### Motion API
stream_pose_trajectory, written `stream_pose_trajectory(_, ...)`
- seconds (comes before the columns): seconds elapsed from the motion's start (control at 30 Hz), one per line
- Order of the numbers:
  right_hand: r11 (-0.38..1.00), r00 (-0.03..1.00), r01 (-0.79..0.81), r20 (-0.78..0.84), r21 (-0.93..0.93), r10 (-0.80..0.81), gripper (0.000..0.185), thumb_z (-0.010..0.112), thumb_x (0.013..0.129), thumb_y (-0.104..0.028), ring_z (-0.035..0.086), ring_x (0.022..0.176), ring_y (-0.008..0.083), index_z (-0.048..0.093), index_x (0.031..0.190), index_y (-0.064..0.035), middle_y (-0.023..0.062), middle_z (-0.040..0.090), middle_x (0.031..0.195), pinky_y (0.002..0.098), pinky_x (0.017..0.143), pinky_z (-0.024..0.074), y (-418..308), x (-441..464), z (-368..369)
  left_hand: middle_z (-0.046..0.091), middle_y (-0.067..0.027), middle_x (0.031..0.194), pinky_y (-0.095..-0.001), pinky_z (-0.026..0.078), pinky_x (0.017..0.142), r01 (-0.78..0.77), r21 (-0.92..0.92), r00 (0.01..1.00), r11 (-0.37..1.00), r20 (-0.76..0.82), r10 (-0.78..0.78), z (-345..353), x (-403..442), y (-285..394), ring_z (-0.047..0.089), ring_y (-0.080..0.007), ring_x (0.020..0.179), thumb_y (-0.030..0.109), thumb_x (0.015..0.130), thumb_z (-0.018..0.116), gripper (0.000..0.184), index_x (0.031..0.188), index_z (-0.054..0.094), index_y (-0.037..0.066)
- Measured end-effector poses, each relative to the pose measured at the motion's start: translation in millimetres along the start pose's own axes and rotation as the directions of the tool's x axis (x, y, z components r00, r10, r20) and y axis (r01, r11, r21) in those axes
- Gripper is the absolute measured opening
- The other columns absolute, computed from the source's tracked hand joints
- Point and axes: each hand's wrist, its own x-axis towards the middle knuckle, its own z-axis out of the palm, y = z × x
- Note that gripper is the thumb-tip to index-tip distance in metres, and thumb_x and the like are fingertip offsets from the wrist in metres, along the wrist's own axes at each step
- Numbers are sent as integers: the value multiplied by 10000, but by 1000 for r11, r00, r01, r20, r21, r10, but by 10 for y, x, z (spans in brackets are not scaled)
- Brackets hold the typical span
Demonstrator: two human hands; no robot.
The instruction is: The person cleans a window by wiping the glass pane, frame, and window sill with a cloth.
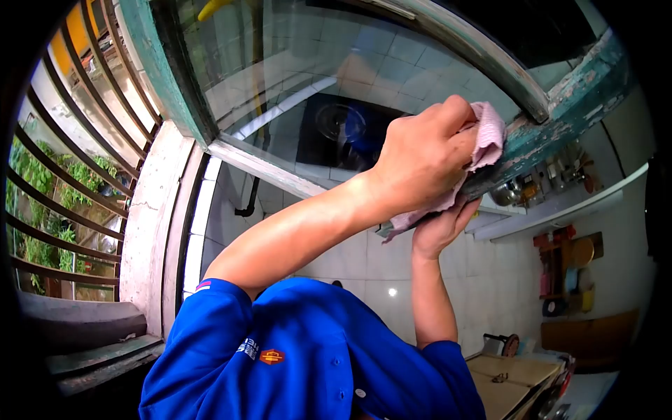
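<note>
- The blue short-sleeved polo shirt [301, 381] is smooth woven cloth, with pale buttons and an orange badge.
- The left hand [425, 150] reaches diagonally up and across, back of the hand toward the view, knuckles raised; its fingers are curled tight, pinching a cloth.
- The pink cloth [490, 136] is soft, textured and bunched, wrapped about the frame's edge under the left hand, a loose corner hanging below.
- The right hand [441, 229] comes up from below on a nearly upright forearm, against the underside of the cloth and frame; its fingers are largely hidden, so whether they pinch or lie spread cannot be told.
- The wooden window frame [581, 101] is straight-edged, its teal paint flaked and worn.
- The glass pane [294, 59] is flat and glossy, mixing reflections with tiles.
- Beyond at left, slender brown bars [63, 199] front leafy green plants [35, 241].
</note>
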Motion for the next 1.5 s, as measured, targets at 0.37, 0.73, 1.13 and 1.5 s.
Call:
stream_pose_trajectory(0.37,996,997,83,7,-28,-83,588,454,1020,-311,395,1330,279,293,1449,58,196,365,1470,388,1118,290,87,48,-33,672,-69,954,-291,526,758,106,136,936,985,-347,-53,-1021,120,-908,654,-175,842,11,748,764,246,987,704,15)
stream_pose_trajectory(0.73,997,998,37,-43,-66,-40,672,461,1024,-354,315,1395,285,233,1485,79,208,268,1541,377,1161,213,37,3,-48,586,-114,775,-310,505,601,162,336,908,928,-419,-7,-1481,178,-1339,617,-265,655,0,702,756,218,884,638,24)
stream_pose_trajectory(1.13,990,993,94,-63,-102,-101,650,437,1034,-336,302,1405,286,234,1477,94,213,263,1544,375,1171,192,41,1,-12,665,-73,871,-291,523,682,473,-55,715,879,-559,-420,-2089,253,-1669,640,-125,801,14,844,690,93,909,628,-12)
stream_pose_trajectory(1.5,989,993,69,-85,-132,-81,686,436,1031,-352,273,1422,288,193,1487,99,219,219,1561,375,1179,175,83,2,-85,662,-135,912,-356,526,695,420,55,780,906,-532,-330,-2320,193,-1861,668,-285,796,44,794,720,204,986,656,15)
